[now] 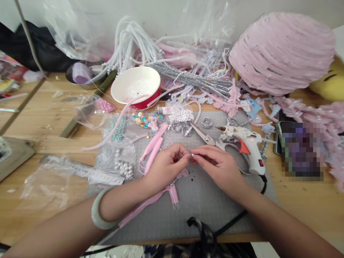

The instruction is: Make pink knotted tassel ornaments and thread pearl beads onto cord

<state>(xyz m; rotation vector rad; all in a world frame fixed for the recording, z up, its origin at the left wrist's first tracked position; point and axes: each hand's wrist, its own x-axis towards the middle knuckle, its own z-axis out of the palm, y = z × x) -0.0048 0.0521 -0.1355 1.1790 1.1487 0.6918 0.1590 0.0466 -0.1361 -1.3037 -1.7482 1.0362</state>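
Over the middle of the grey cutting mat [215, 215], my two hands meet fingertip to fingertip. My right hand [217, 165] pinches a tiny pale, shiny bead [192, 155] between thumb and forefinger. My left hand [172, 161] is closed in a pinch right beside it; whatever its fingers hold is too small to make out. Pink ribbon-like strips [153, 148] lie under and beyond my left hand, and a pink piece with small beads [173, 193] sits partly hidden below it. Scissors [205, 138] rest just beyond my right hand.
A glue gun [251, 150] lies to the right, its cord running down the mat. Beyond are a red-and-white bowl [158, 89], white pearl beads [180, 115] and silver pipe cleaners [196, 79]. A metal ruler [88, 172] lies left; a phone [298, 147] lies right.
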